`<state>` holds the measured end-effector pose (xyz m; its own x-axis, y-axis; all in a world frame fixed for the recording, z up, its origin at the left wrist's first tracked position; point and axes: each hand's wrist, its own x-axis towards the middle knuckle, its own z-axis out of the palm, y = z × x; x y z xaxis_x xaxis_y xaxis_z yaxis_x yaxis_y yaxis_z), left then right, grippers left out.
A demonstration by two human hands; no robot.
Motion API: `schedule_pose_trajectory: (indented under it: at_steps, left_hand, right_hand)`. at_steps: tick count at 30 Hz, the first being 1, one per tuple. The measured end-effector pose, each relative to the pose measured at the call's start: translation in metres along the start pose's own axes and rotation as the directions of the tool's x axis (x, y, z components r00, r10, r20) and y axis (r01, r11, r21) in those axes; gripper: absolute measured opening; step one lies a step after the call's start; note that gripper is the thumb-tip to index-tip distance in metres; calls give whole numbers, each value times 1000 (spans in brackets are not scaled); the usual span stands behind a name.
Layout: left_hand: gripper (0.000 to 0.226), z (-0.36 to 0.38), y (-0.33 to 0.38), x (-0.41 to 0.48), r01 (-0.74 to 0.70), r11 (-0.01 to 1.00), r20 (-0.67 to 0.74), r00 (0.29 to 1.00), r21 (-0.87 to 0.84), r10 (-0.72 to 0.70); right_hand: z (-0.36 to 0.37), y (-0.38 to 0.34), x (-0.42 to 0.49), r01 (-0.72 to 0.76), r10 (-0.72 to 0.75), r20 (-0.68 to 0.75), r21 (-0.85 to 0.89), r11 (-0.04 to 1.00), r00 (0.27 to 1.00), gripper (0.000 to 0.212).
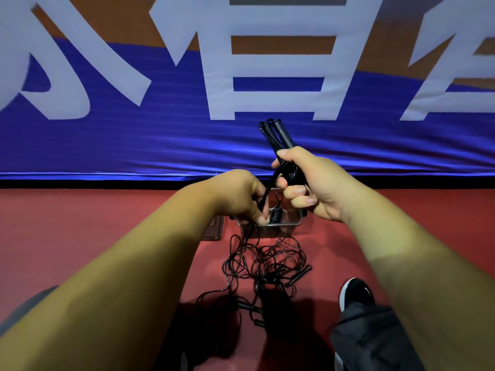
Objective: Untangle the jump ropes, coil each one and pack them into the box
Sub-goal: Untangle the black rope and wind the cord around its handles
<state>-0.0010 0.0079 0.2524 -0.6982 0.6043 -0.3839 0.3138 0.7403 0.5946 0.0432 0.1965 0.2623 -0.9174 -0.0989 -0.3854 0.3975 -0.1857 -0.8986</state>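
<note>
The right hand (pixel 308 183) is curled tight round a black jump rope (pixel 281 135), its handles pointing to 11 o'clock. At its 8 o'clock, the left hand (pixel 238 196) pinches the trailing cord (pixel 263 199). Below them a clear box (pixel 290 224) on the floor (pixel 80 215) holds a coiled rope (pixel 276 215). A tangle of ropes (pixel 267 263) lies at the box's 6 o'clock.

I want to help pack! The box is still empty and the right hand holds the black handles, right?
Not quite. The head view shows the box is not empty: a coiled black rope already lies inside it. The rest is right: the right hand does hold the black handles.
</note>
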Motion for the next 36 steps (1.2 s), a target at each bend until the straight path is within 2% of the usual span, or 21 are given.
schedule_pose_trajectory:
  at_steps: [4, 8, 10, 12, 15, 17, 18, 19, 21, 24, 27, 29, 31, 33, 35, 36]
  left_hand:
    - [24, 1, 5, 6, 15, 1000, -139, 990, -12, -17]
    - [37, 2, 17, 8, 0, 944, -210, 975, -329, -73]
    - [42, -2, 27, 7, -34, 920, -288, 954, -391, -87]
    - [44, -7, 39, 3, -62, 920, -433, 893, -387, -122]
    - [45, -12, 47, 2, -122, 913, -660, 728, -389, -185]
    - [45, -13, 51, 1, -168, 908, -743, 640, -384, -196]
    - [46, -13, 53, 1, -186, 903, -759, 620, -387, -198]
    - [47, -13, 53, 1, -198, 894, -758, 620, -402, -204]
    - [48, -13, 52, 3, -225, 848, -695, 688, -480, -211]
    - [28, -13, 49, 4, -347, 648, -562, 813, -678, -154]
    - [18, -19, 52, 0, -470, 418, -544, 836, -778, -73]
    - [17, -24, 51, -4, -493, 359, -534, 845, -793, -21]
    - [17, -27, 46, -6, -482, 423, -528, 849, -767, 10]
    - [16, -29, 39, -4, -390, 556, -489, 872, -734, -34]
    - [15, -28, 26, -1, -138, 768, -390, 908, -626, -155]
    - [18, -27, 18, 0, 34, 869, -312, 926, -494, -213]
  right_hand:
    - [-5, -4, -2, 18, -18, -8, 63, 998, 1000, 28]
    - [-11, -13, -9, 40, -46, 20, 227, 973, 999, 29]
    - [-16, -19, -11, 61, -72, 23, 322, 945, 997, 29]
    - [-22, -23, -13, 74, -92, 28, 394, 916, 995, 30]
    - [-28, -23, -13, 87, -100, 6, 444, 892, 995, 31]
    - [-29, -21, -10, 94, -94, -21, 454, 886, 995, 29]
    - [-28, -20, -9, 95, -89, -36, 458, 884, 995, 29]
    - [-28, -18, -8, 97, -82, -51, 459, 883, 995, 30]
    - [-27, -16, -4, 104, -69, -92, 463, 880, 993, 31]
    - [-29, -13, 0, 120, -47, -158, 491, 863, 986, 33]
    - [-29, -11, 2, 115, -38, -172, 463, 879, 984, 33]
    - [-24, -9, 3, 94, -26, -158, 443, 891, 987, 31]
    - [-19, -7, 4, 80, -19, -146, 426, 901, 989, 27]
    - [-18, -6, 4, 85, -20, -162, 402, 912, 987, 22]
    - [-17, -6, 3, 88, -25, -175, 364, 927, 984, 21]
    - [-16, -5, 3, 86, -30, -172, 331, 940, 985, 21]
